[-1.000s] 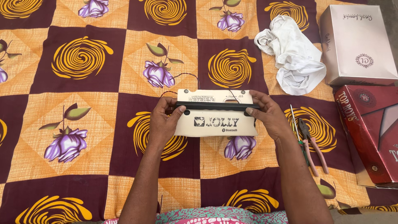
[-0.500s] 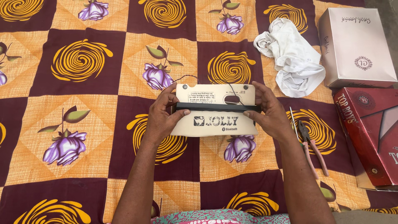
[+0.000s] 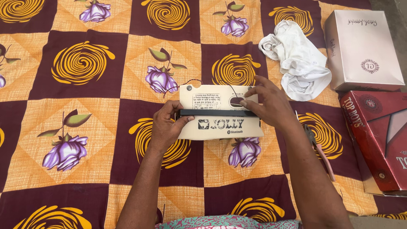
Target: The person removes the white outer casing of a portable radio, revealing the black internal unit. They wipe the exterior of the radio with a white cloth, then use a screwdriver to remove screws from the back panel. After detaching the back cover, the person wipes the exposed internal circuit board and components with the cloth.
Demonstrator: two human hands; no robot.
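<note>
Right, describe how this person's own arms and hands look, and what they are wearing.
Both forearms are bare, with no sleeves reaching into view. The left hand and the right hand wear no gloves, and no rings, watch or bangles show on the fingers or wrists. The nails are short and unpainted. At the bottom edge, a strip of patterned garment in teal, pink and white shows between the arms.

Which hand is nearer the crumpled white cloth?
Right. The right hand rests on the cream card's far right end, just below-left of the white cloth; the left hand holds the card's opposite end.
</note>
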